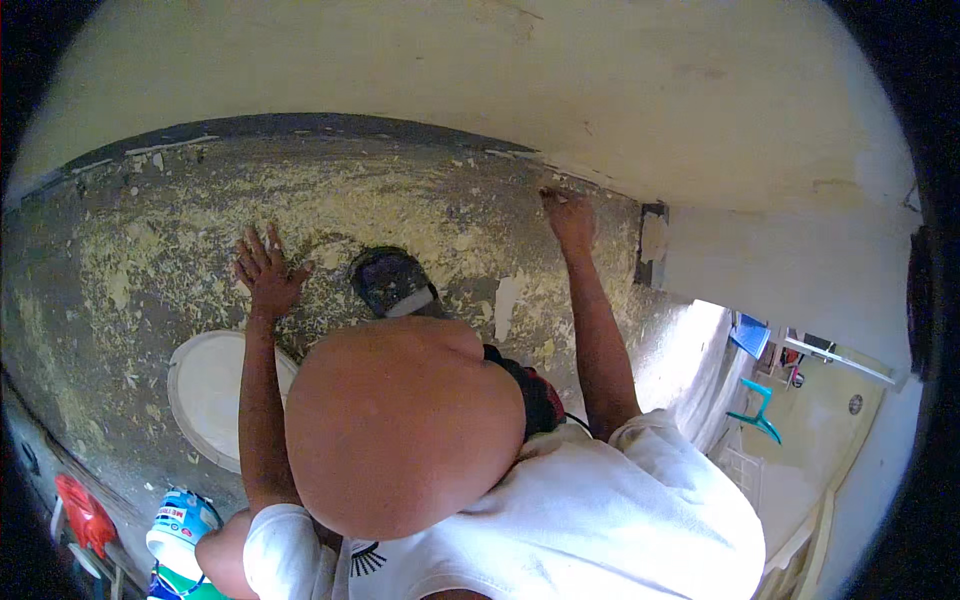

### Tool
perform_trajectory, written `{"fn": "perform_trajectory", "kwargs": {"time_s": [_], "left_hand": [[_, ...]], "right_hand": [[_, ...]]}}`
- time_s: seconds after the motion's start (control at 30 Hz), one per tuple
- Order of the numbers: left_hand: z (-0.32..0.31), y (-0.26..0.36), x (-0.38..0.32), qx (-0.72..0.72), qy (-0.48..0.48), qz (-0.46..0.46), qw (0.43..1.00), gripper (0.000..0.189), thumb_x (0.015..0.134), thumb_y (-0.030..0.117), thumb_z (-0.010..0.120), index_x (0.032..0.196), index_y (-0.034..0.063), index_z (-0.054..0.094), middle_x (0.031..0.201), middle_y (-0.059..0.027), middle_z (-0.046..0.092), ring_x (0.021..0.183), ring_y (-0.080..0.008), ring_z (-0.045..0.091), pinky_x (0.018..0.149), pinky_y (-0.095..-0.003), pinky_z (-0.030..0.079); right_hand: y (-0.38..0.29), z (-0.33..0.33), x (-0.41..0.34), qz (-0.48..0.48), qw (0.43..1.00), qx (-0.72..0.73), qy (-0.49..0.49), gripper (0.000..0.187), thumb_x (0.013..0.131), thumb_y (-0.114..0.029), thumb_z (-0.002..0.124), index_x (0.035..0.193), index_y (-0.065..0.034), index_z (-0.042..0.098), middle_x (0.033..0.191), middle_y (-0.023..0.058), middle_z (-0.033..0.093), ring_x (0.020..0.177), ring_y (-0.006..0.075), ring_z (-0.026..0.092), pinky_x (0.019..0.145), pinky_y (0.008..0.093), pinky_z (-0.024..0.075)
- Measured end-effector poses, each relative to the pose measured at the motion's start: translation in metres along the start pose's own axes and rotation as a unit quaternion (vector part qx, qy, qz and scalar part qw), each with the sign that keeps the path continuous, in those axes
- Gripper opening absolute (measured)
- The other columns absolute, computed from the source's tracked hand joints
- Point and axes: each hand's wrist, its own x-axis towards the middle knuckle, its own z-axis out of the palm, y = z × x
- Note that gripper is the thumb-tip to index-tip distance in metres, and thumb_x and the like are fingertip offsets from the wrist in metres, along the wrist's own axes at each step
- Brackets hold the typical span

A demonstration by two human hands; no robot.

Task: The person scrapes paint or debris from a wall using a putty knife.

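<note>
My left hand (268, 271) is spread with its fingers apart over a floor (127, 300) littered with pale yellow paint flakes; it holds nothing. My right hand (571, 217) is at the foot of the cream wall (480, 75), its fingers curled near the dark strip along the base. Whether something small is pinched in those fingertips is too unclear to tell. Between my arms a bare bent leg (405, 427) fills the middle of the view, with a dark shoe (391, 281) beyond it. A round white lid (206, 397) lies partly under my left forearm.
A blue and white bucket (180, 517) bearing writing stands at lower left, near a red plastic bag (86, 514). A pale strip (506, 307) lies on the floor. Right of the wall's corner, a bright doorway shows a blue object (748, 334) and a teal frame (757, 412).
</note>
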Motion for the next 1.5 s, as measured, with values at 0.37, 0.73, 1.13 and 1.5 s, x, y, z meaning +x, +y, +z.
{"fn": "perform_trajectory", "kwargs": {"time_s": [0.37,0.73,1.13,1.5], "left_hand": [[0.005,-0.001,-0.005,0.015,-0.028,-0.017,0.999,0.095,0.082,0.072,0.041,0.15,0.0159,0.006,0.153,-0.0221,-0.006,0.139,-0.0468,-0.005,0.105,-0.064,-0.004],[-0.011,0.004,-0.002,-0.006,-0.065,-0.034,0.997,0.096,0.082,0.071,0.045,0.15,0.0189,0.003,0.154,-0.0207,-0.008,0.139,-0.0475,-0.008,0.106,-0.0628,-0.005],[0.003,-0.003,-0.004,0.006,0.036,0.021,0.999,0.094,0.083,0.071,0.042,0.15,0.0179,0.004,0.154,-0.0193,-0.008,0.139,-0.0455,-0.008,0.105,-0.0643,-0.004],[-0.007,0.002,-0.006,0.003,-0.014,-0.011,1.0,0.096,0.081,0.073,0.042,0.15,0.0182,0.005,0.154,-0.0199,-0.007,0.139,-0.0459,-0.008,0.106,-0.0635,-0.003]], "right_hand": [[0.008,-0.013,0.01,-0.018,0.997,0.02,-0.07,0.023,0.08,-0.029,0.064,0.096,-0.0152,0.073,0.075,0.0093,0.069,0.064,0.0213,0.065,0.063,0.0348,0.05],[0.018,-0.015,0.012,0.102,0.97,0.169,-0.145,0.045,0.079,-0.025,0.07,0.113,0.0028,0.061,0.06,0.0059,0.058,0.048,0.0122,0.052,0.049,0.0302,0.0425],[0.073,-0.045,0.008,-0.022,0.923,0.22,-0.315,0.029,0.089,-0.028,0.057,0.11,-0.008,0.063,0.099,0.0152,0.066,0.086,0.03,0.065,0.074,0.0404,0.0512],[0.06,-0.027,0.04,-0.156,0.968,-0.112,-0.16,0.046,0.089,-0.053,0.05,0.096,-0.0101,0.063,0.083,0.016,0.067,0.08,0.0364,0.064,0.068,0.0467,0.0489]]}}
